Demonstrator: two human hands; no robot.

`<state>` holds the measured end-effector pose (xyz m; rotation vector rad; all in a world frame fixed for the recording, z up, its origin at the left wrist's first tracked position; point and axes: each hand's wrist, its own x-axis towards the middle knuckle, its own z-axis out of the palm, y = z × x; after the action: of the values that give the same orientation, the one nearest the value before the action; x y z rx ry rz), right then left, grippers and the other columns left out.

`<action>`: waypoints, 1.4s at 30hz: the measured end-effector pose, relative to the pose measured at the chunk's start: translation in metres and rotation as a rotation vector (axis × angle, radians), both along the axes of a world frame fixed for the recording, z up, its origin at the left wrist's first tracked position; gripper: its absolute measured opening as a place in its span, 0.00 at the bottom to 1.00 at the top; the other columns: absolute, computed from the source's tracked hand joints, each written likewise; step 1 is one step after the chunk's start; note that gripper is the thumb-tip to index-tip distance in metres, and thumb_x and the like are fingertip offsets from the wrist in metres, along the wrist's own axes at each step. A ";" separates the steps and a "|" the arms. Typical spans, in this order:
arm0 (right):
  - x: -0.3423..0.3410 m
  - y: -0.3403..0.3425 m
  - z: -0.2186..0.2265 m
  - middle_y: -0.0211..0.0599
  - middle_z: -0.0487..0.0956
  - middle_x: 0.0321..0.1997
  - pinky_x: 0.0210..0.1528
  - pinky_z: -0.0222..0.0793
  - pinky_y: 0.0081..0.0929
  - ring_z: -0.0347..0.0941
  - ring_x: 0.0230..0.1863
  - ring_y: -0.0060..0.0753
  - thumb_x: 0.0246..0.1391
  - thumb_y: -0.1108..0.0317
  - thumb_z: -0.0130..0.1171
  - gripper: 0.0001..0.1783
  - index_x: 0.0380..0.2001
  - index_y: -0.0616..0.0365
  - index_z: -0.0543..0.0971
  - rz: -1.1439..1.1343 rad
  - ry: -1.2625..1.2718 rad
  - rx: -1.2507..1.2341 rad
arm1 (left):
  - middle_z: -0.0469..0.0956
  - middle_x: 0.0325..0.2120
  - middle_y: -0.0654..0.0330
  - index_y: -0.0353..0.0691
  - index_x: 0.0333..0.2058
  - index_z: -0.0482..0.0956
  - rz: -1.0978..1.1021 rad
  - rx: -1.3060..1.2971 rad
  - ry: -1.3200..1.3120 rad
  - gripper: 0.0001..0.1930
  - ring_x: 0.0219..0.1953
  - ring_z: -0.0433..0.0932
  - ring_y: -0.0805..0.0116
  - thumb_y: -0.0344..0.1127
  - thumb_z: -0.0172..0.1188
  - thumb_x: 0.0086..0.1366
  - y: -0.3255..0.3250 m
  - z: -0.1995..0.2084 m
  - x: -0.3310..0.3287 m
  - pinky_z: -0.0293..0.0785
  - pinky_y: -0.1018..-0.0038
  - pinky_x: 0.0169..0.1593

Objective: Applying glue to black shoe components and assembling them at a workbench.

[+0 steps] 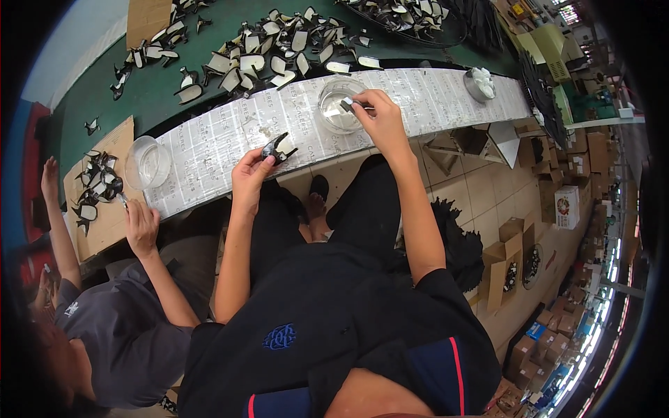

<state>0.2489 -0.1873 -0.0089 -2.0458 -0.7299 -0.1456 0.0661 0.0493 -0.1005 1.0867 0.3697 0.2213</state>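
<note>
Left fingers (270, 160) gripped a black piece (279, 149); right fingers (369, 97) pinched a block (346, 104) over the bowl (332, 120): a slack pinch risked dropping it.

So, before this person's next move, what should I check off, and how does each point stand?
1. Left grip secure on the black forked piece: ok, finger and thumb hold it.
2. Right grip on the small dark-and-white item: ok, pinched at the fingertips.
3. Clear bowl close to that item: ok, it appears right there.
4. Enough liquid inside: cannot tell.
5. Co-worker's hand out of the way: ok, off to the left.
</note>
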 end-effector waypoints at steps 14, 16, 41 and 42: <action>0.001 -0.005 0.008 0.38 0.80 0.43 0.43 0.80 0.27 0.81 0.40 0.32 0.57 0.74 0.63 0.08 0.40 0.64 0.81 0.021 0.000 -0.082 | 0.81 0.41 0.56 0.29 0.49 0.76 -0.014 -0.037 -0.018 0.13 0.43 0.80 0.71 0.27 0.61 0.68 -0.001 0.006 0.002 0.80 0.73 0.52; 0.003 -0.012 0.014 0.37 0.82 0.41 0.42 0.79 0.25 0.81 0.39 0.28 0.59 0.72 0.62 0.09 0.42 0.65 0.81 -0.043 0.046 0.078 | 0.81 0.41 0.56 0.29 0.49 0.76 -0.018 -0.035 -0.019 0.13 0.43 0.81 0.71 0.27 0.61 0.68 0.000 0.005 0.002 0.80 0.72 0.52; 0.017 -0.067 -0.006 0.36 0.82 0.42 0.45 0.78 0.22 0.79 0.40 0.23 0.62 0.69 0.62 0.13 0.44 0.68 0.80 -0.188 0.482 0.470 | 0.81 0.41 0.58 0.29 0.49 0.77 -0.017 -0.037 -0.025 0.12 0.43 0.81 0.72 0.27 0.61 0.68 0.001 0.003 0.000 0.80 0.72 0.51; 0.015 -0.063 -0.006 0.37 0.82 0.42 0.44 0.78 0.22 0.79 0.40 0.23 0.62 0.69 0.62 0.13 0.44 0.68 0.80 -0.143 0.499 0.501 | 0.81 0.41 0.58 0.29 0.49 0.77 -0.014 -0.040 -0.023 0.12 0.43 0.81 0.72 0.27 0.61 0.68 0.002 0.002 -0.001 0.80 0.72 0.51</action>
<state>0.2641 -0.2501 -0.0147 -1.5562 -0.2042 0.0949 0.0652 0.0509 -0.0984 1.0468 0.3449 0.2128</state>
